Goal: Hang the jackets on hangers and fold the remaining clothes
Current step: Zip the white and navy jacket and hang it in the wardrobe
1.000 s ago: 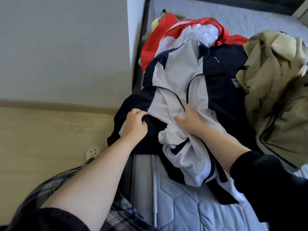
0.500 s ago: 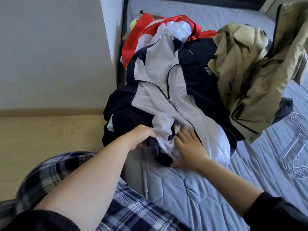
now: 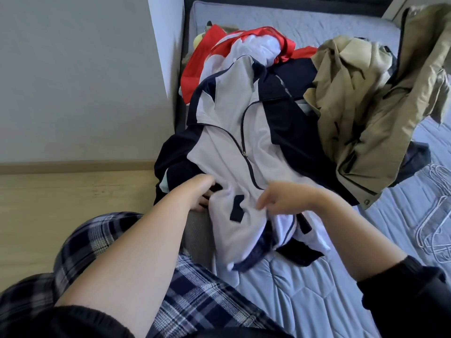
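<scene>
On the bed [image 3: 305, 296], the jacket [image 3: 231, 147] lies crumpled; the right hand [image 3: 288, 198] pinches its hem, and the left hand [image 3: 197, 191] is tucked beneath, its grip hidden. Best to spread it flat and find both shoulders before hanging.

The left hand [image 3: 201, 191] is pushing its fingers into a fold of the white and navy track jacket [image 3: 234, 152], so the cloth is hiding its grip. Motion is blurring the right hand [image 3: 288, 200] at the jacket's hem, and I cannot tell whether it is pinching the fabric. The jacket is covering most of a red garment [image 3: 195, 69], and something yellowish [image 3: 199, 40] is peeking out behind it, too little to name. The tan coat [image 3: 366, 106] is running off the top and right edges and burying all but a corner of a dark grey garment [image 3: 415, 154]. The right edge is cutting through the wire hangers [image 3: 433, 215].
</scene>
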Demonstrator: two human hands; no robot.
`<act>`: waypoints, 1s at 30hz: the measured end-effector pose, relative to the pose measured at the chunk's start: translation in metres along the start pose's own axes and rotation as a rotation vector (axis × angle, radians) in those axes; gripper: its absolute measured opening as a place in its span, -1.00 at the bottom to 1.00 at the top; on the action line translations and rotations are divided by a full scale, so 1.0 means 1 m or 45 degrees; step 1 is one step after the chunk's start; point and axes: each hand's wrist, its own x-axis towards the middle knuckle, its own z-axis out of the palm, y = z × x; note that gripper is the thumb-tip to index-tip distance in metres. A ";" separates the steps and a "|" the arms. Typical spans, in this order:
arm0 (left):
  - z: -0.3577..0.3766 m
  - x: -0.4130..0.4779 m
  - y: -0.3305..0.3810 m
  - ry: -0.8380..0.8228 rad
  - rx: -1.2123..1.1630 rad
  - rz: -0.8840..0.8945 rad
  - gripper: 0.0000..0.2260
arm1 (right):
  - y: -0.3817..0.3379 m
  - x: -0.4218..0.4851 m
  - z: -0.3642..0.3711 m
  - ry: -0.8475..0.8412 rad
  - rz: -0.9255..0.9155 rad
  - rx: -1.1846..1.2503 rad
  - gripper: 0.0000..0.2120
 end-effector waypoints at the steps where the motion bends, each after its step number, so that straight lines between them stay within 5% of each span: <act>1: 0.001 0.000 -0.001 -0.075 -0.072 -0.015 -0.76 | 0.002 0.002 0.002 -0.030 0.010 0.021 -0.76; 5: 0.021 0.001 -0.014 -0.144 0.070 0.014 -0.76 | 0.021 0.017 0.013 0.883 0.168 0.180 -0.69; 7: 0.030 0.006 -0.013 -0.068 0.197 0.088 -0.81 | 0.037 0.024 0.020 0.662 0.455 -0.092 -0.50; 9: 0.030 0.007 -0.010 0.201 0.391 0.071 -0.91 | 0.051 0.029 0.037 0.364 0.575 -0.253 -0.38; 10: 0.026 0.010 -0.010 0.377 0.412 0.070 -0.89 | 0.056 0.030 0.043 0.395 0.577 -0.283 -0.44; 14: 0.010 0.015 -0.014 0.869 0.620 0.158 -0.56 | 0.070 0.017 0.043 1.177 0.479 -0.060 -0.78; 17: 0.020 0.017 -0.012 1.110 1.189 0.681 -0.29 | 0.090 -0.004 0.044 1.438 0.604 0.466 -0.84; 20: 0.053 0.017 -0.006 0.771 1.358 1.235 -0.42 | 0.116 -0.024 0.050 1.359 0.925 0.774 -0.73; 22: 0.083 0.017 -0.011 0.419 1.378 1.242 -0.52 | 0.124 -0.036 0.056 1.117 0.975 1.083 -0.70; 25: 0.114 0.019 -0.021 0.172 1.509 1.102 -0.50 | 0.129 -0.057 0.068 0.628 0.629 1.767 -0.54; 27: 0.119 0.022 -0.024 0.108 1.570 1.110 -0.46 | 0.135 -0.068 0.075 0.428 0.455 1.665 -0.48; 30: 0.114 0.024 -0.027 0.074 1.600 1.130 -0.36 | 0.130 -0.073 0.080 0.435 0.599 0.956 -0.81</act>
